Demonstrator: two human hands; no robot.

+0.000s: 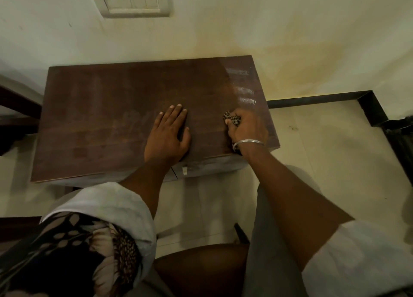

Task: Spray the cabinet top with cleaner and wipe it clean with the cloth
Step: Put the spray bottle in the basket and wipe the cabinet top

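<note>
the brown cabinet top [100, 122] is seen from above, against a pale wall [245, 28]. the left hand [169, 135] is laid flat on it near the middle, fingers straight and together. the patterned cloth [231, 119] is bunched and gripped by the curled fingers of the right hand [248, 129], near the right edge. whitish streaks [244, 91] are seen just beyond this hand.

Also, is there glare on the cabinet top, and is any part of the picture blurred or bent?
Head view: dim, yellowish light; pale streaks at the far right of the cabinet top, glare or wet cleaner, cannot tell which; wide-angle lens bows the cabinet's edges; left hand and right hand, gripping the cloth, fairly sharp.
</note>
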